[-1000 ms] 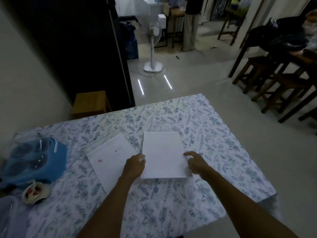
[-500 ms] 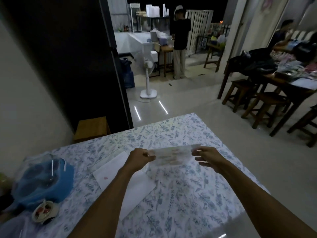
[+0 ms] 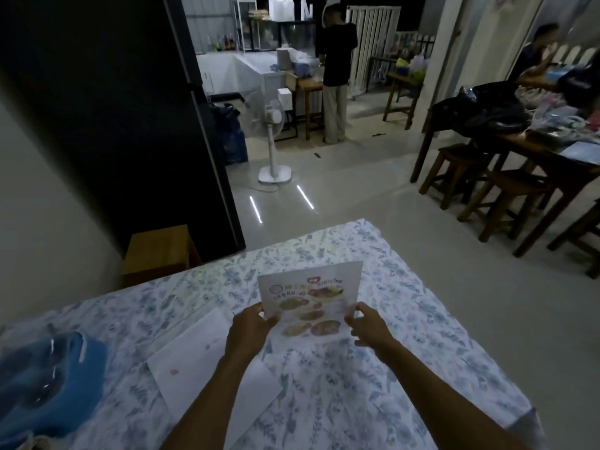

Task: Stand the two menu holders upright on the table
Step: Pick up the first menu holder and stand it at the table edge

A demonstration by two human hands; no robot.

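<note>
One menu holder (image 3: 311, 297), a clear sheet with a printed food menu facing me, is raised above the floral tablecloth (image 3: 406, 319) and tilted back. My left hand (image 3: 250, 329) grips its lower left edge and my right hand (image 3: 367, 326) grips its lower right edge. The second menu holder (image 3: 207, 362) lies flat on the table to the left, white side up with a small pink mark, partly under my left forearm.
A blue holder with glasses (image 3: 48, 381) sits at the table's left edge. A wooden stool (image 3: 159, 251) stands behind the table by the wall. A white floor fan (image 3: 274, 138), wooden stools (image 3: 506, 196) and a person (image 3: 336, 69) are farther off.
The right menu holder lay flat under both hands, then was lifted off the table and turned so its printed side faces me. My view has tilted up.
</note>
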